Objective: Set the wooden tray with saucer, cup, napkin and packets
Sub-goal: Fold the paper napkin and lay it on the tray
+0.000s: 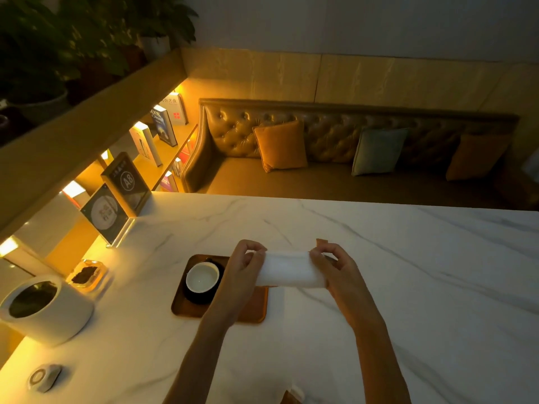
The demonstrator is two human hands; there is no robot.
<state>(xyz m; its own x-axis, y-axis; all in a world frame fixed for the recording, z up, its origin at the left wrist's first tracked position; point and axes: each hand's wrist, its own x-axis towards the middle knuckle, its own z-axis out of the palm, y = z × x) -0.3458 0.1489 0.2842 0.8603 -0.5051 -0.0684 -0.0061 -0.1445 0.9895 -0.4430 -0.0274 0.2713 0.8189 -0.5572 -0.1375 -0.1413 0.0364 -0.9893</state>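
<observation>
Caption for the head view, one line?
The left hand and right hand pinch a white napkin over the wooden tray; cup sits on saucer.

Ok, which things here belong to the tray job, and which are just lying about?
Job: tray, saucer, cup, napkin, pinched between left hand and right hand.
Lying about: white pot, glass dish, A8 sign, books, cushions.

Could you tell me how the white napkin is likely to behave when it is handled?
The napkin is probably floppy: it bows between the left hand and right hand pinching its ends. It looks thin and light, so a push would likely crumple it.
</observation>
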